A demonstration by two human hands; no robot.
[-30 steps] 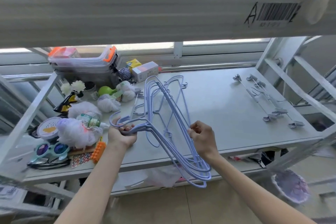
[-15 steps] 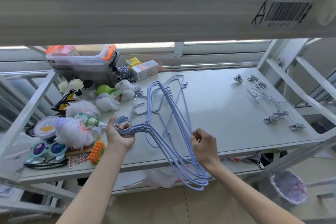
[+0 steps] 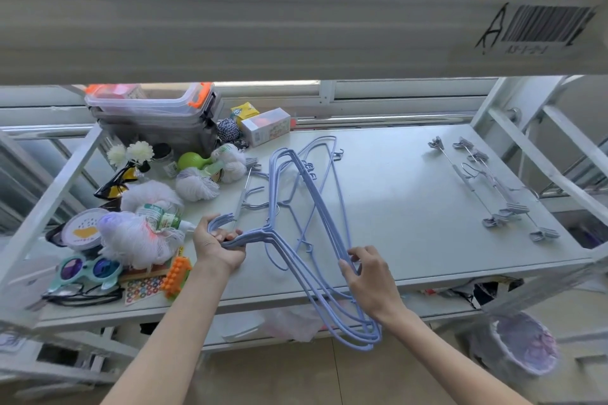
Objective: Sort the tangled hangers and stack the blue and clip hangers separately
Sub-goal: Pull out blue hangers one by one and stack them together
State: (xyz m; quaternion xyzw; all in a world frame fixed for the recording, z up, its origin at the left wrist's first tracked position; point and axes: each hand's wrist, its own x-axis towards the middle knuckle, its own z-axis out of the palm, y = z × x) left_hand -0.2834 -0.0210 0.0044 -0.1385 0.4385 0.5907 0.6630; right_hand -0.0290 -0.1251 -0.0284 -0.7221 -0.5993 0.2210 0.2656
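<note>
A person stands at a white shelf (image 3: 411, 207). Their left hand (image 3: 218, 245) grips the gathered hooks of a bundle of blue hangers (image 3: 316, 240) at the front edge, seemingly to keep them aligned. The right hand (image 3: 370, 279) curls loosely around the bundle's lower wires. Clip hangers (image 3: 493, 187) lie apart near the right edge
</note>
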